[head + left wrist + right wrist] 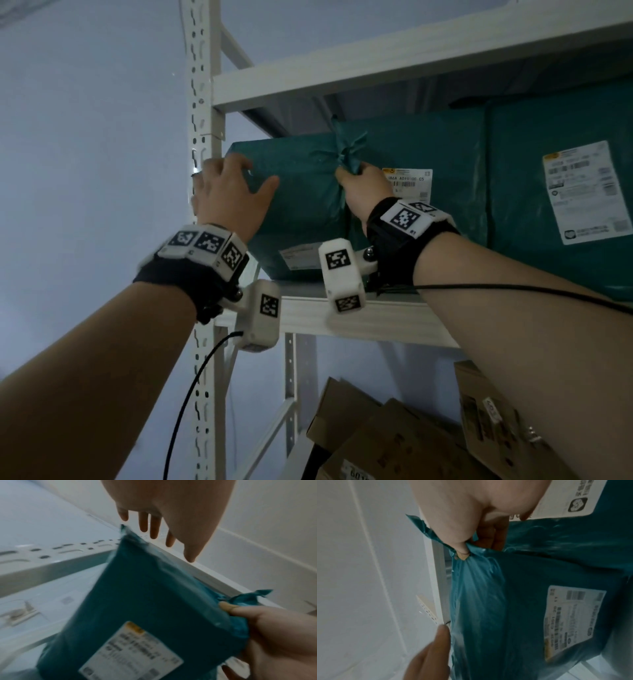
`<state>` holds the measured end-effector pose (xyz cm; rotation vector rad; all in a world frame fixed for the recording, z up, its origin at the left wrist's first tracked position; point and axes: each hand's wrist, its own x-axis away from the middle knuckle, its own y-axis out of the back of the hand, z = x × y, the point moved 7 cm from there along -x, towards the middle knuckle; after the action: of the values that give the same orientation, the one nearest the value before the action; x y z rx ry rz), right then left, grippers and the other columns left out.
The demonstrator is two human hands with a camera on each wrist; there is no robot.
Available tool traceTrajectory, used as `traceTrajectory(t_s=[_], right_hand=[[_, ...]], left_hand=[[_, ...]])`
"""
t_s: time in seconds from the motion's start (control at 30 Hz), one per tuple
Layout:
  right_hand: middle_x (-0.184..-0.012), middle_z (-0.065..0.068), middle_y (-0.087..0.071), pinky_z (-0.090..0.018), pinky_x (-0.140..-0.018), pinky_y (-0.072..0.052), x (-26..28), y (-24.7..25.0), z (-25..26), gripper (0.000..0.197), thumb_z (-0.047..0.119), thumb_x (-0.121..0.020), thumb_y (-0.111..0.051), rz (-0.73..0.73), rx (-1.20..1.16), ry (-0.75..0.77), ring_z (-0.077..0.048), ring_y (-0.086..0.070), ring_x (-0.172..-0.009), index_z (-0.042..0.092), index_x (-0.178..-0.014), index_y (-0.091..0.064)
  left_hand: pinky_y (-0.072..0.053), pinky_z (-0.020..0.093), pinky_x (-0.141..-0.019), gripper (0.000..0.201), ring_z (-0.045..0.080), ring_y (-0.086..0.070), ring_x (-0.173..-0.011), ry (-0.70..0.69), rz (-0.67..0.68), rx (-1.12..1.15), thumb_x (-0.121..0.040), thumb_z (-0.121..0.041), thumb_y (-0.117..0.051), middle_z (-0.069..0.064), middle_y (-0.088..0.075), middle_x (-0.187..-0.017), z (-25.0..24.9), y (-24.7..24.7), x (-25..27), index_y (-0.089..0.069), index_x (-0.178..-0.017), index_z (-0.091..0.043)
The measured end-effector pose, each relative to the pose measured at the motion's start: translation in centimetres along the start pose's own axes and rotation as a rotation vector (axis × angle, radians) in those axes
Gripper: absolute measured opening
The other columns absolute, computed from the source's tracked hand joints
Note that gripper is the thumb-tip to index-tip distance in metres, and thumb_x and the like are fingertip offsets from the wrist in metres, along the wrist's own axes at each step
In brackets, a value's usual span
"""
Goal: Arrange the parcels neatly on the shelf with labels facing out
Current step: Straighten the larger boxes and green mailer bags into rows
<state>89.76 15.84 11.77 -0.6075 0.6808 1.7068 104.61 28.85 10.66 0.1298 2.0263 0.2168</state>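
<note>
Pinching teal parcel [301, 192] corner: right hand [363, 195] | shelf [376, 318] | left hand [229, 195] open

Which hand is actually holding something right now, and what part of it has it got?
The right hand pinches the bunched top corner of the leftmost green parcel. The left hand holds nothing; its fingers are spread open at the parcel's left edge.

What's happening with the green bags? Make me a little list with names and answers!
left hand: open, fingers spread at the left end of the front green parcel
right hand: pinches that parcel's bunched corner
front parcel's label: low on its face
other green parcels: labels facing out
shelf: white metal
below: cardboard boxes
</note>
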Motion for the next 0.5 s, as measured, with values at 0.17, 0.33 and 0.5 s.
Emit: traceTrajectory(t_s=[0.17, 0.33, 0.5], right_hand=[[-0.113, -0.02, -0.067, -0.047, -0.095, -0.049, -0.6, 0.2, 0.3, 0.03, 0.025, -0.094, -0.05, -0.082, -0.076, -0.016, -0.038, -0.062, -0.103, 0.002, -0.108, -0.064], [-0.092, -0.019, -0.068, -0.042, -0.085, -0.05, -1.4, 0.4, 1.1, 0.028, 0.023, -0.094, -0.049, -0.102, -0.104, -0.022, -0.036, -0.062, -0.093, 0.001, -0.093, -0.066], [-0.099, -0.004, -0.051, -0.033, -0.09, -0.05, -2.6, 1.6, 1.9, 0.043, 0.031, -0.098, -0.04, -0.07, -0.123, -0.106, -0.026, -0.06, -0.111, 0.005, -0.128, -0.056]], left_hand=[[-0.038, 0.044, -0.109, 0.068, 0.031, -0.045, -0.128, 0.181, 0.018, 0.387, -0.086, -0.046, -0.058, 0.014, -0.041, -0.14, 4.7, -0.9, 0.0, -0.031, -0.141, -0.015], [-0.048, 0.035, -0.099, 0.079, 0.019, -0.056, -0.112, 0.212, 0.241, 0.695, -0.083, -0.03, -0.068, 0.004, -0.052, -0.129, 6.1, -3.6, 0.8, -0.022, -0.146, -0.02], [-0.05, 0.031, -0.092, 0.072, 0.02, -0.058, -0.112, 0.248, 0.353, 0.585, -0.078, -0.024, -0.073, 0.003, -0.058, -0.127, 6.8, -5.9, 1.5, -0.038, -0.14, -0.016]])
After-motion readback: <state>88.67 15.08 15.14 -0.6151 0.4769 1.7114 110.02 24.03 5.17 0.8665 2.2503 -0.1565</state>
